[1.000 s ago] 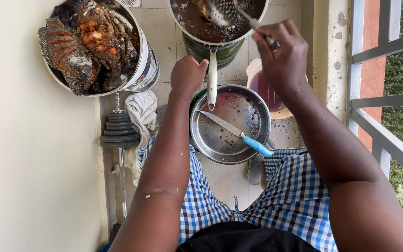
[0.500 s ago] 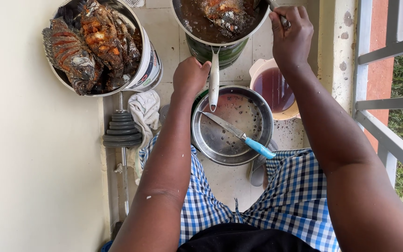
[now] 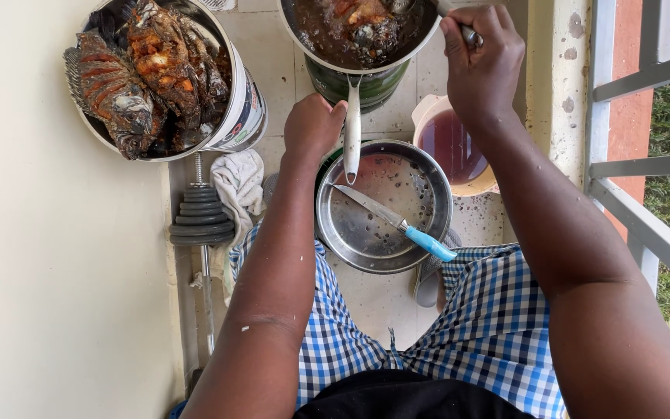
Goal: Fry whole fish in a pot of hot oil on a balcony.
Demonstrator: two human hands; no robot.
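Observation:
A frying pan (image 3: pixel 312 48) of dark oil sits at the top on a green burner, with a piece of fish (image 3: pixel 363 23) in it. My right hand (image 3: pixel 482 66) is closed around the metal handle of a skimmer at the pan's right rim; the skimmer's head is out of view. My left hand (image 3: pixel 313 124) is a loose fist beside the pan's long handle (image 3: pixel 352 128), touching or nearly touching it. Below the pan, a round steel bowl (image 3: pixel 420 167) holds a knife with a blue handle (image 3: pixel 397 223).
A white bucket (image 3: pixel 242 109) topped with a tray of fried whole fish (image 3: pixel 141 74) stands at upper left. A pale tub of reddish liquid (image 3: pixel 450 147) sits right of the steel bowl. A dumbbell (image 3: pixel 200 221) and a white cloth (image 3: pixel 236 182) lie on the floor at left. Metal railing (image 3: pixel 645 209) runs along the right.
My right hand has carried the skimmer from the middle of the pan to its right rim. A piece of fish now shows in the oil. My left hand stays put.

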